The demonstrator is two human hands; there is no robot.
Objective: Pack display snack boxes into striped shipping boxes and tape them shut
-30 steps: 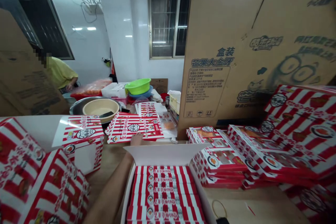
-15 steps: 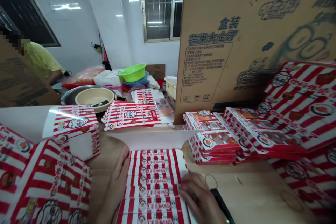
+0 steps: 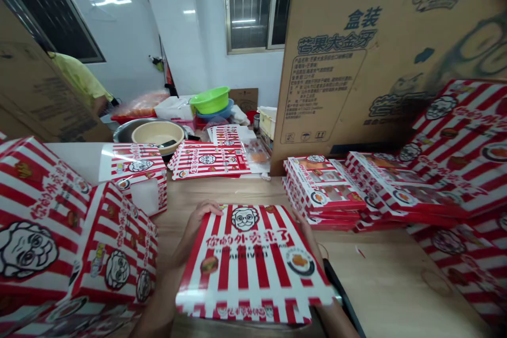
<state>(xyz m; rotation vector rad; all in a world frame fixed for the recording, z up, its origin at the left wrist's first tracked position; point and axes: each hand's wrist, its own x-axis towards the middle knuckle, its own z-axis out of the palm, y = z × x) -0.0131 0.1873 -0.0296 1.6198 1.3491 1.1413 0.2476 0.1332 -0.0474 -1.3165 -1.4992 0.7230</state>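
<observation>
In the head view, the red-and-white takeaway carton (image 3: 253, 274) lies between both hands at the table's (image 3: 380, 280) near middle. Left hand's (image 3: 203, 216) grip curls closed on its far-left edge; right hand (image 3: 311, 235) touches the right edge, closure unclear.

Around our box (image 3: 253, 264) we find room over the table (image 3: 388, 274) at 3 o'clock, past a black object (image 3: 348, 301), and along 12. Blocked: stacks (image 3: 317, 190) at 2, carton (image 3: 336, 116) at 1, striped boxes (image 3: 114, 237) at 9.
</observation>
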